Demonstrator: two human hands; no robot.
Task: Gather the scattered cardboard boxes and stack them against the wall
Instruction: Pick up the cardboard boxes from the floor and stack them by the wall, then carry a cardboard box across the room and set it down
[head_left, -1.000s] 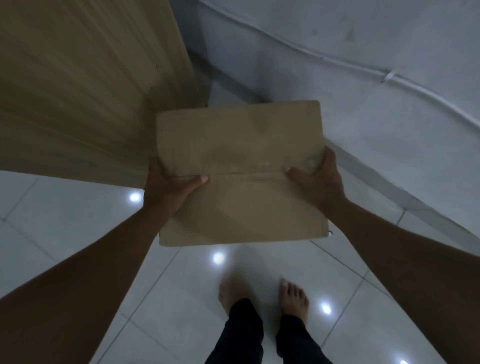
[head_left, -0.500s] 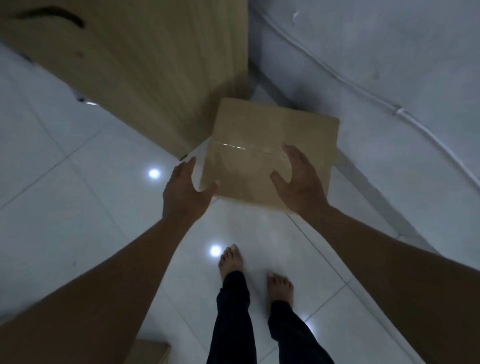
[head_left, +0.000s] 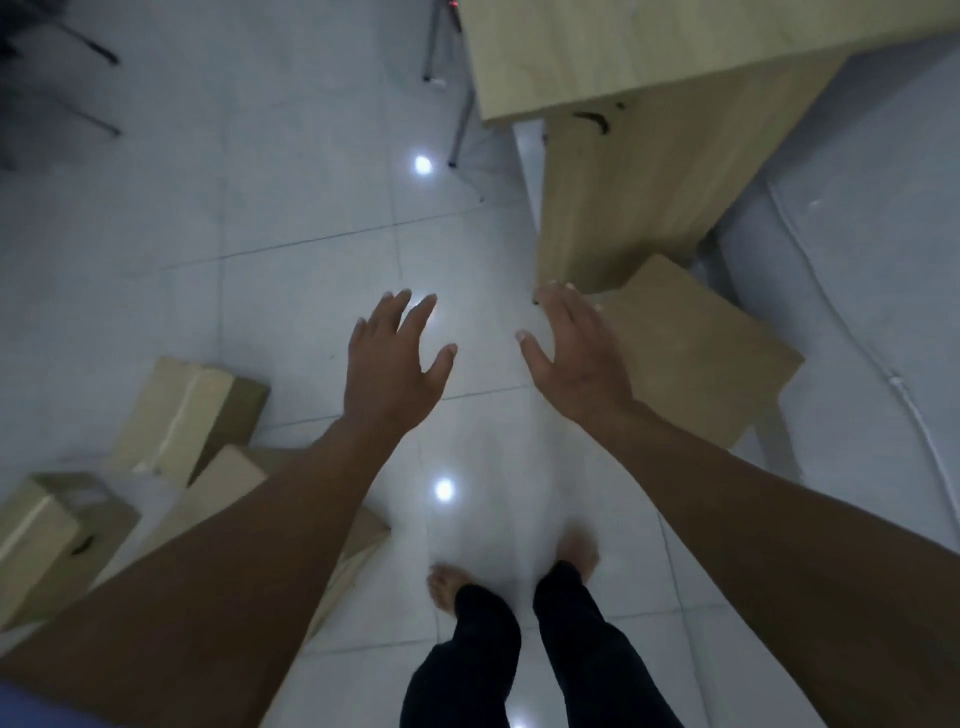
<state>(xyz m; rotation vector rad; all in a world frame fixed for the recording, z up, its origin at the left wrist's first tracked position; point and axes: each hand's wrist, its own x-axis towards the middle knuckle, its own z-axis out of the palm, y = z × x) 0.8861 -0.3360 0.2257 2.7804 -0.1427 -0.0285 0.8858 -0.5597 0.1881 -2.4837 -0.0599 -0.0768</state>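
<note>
Against the wall, right side: placed box (head_left: 691, 358) lies flat on the floor, wedged between wooden cabinet (head_left: 628, 208) and wall (head_left: 857, 291).
Loose boxes: three at the floor's left edge — far box (head_left: 192, 415), near box (head_left: 47, 540), and middle box (head_left: 223, 483) partly hidden under my forearm.
Left hand (head_left: 395, 364): fingers spread, holding nothing, over bare tile.
Right hand (head_left: 576, 353): fingers straight, empty, just beside the placed box; contact unclear.
Step, as I judge it: one box delivered, fetching the rest.
Next move: turn left, stoop, grip a loose box by both sides.
Floor (head_left: 260, 208): glossy pale tile, lamp glints.
Room: dim; metal legs (head_left: 457, 124) at the top edge.
</note>
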